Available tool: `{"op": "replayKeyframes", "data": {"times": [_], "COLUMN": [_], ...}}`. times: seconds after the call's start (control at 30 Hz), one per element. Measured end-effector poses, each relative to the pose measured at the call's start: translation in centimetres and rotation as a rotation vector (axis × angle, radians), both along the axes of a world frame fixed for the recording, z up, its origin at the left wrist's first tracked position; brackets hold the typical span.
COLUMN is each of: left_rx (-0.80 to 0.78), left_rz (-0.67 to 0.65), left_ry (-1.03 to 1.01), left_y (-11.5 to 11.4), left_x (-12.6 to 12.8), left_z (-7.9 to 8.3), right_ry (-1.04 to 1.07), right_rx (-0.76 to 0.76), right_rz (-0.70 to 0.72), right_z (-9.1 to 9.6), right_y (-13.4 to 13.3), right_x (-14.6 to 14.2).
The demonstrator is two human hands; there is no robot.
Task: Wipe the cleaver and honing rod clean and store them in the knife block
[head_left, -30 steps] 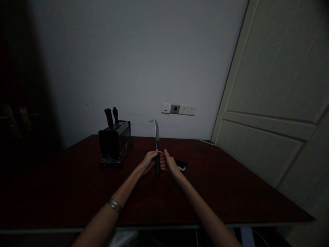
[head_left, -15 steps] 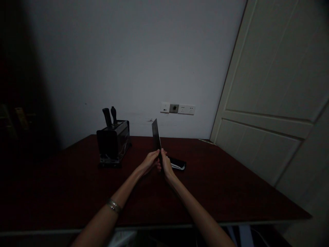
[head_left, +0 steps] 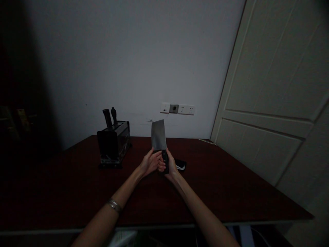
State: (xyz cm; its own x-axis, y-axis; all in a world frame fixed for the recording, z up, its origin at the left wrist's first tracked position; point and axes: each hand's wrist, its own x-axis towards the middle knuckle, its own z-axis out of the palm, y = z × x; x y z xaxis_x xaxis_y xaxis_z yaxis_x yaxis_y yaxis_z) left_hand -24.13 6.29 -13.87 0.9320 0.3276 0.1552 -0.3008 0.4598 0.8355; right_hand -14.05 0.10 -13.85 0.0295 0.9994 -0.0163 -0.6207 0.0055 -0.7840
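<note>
cleaver [head_left: 158, 135] turned, no writing legible

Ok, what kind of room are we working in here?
Probably a dim room in a home. A dark red table stands against a plain wall with a socket strip and a panelled door. Both hands hold a cleaver near a knife block.

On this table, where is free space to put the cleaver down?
The right side of the table, between the dark pouch and the door, is bare. So is the near strip under the forearms. It is crowded around the knife block and behind both hands, left hand and right hand, holding the cleaver.
</note>
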Motion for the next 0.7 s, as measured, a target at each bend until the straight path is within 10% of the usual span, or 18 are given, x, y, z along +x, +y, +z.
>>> {"op": "replayKeyframes", "data": {"times": [0.23, 0.5, 0.7], "left_rx": [0.004, 0.468, 0.945], "left_rz": [-0.048, 0.724, 0.463], "left_ry": [0.077, 0.207, 0.125], "left_y": [2.0, 3.8, 0.9], "left_x": [-0.4, 1.0, 3.2], "left_z": [-1.4, -3.1, -4.0], "right_ry": [0.203, 0.226, 0.263], "right_rx": [0.1, 0.157, 0.163], "right_rz": [0.212, 0.239, 0.144], "right_z": [0.8, 1.3, 1.0], "right_y": [-1.1, -2.0, -2.0], "right_x": [1.5, 2.2, 2.2]}}
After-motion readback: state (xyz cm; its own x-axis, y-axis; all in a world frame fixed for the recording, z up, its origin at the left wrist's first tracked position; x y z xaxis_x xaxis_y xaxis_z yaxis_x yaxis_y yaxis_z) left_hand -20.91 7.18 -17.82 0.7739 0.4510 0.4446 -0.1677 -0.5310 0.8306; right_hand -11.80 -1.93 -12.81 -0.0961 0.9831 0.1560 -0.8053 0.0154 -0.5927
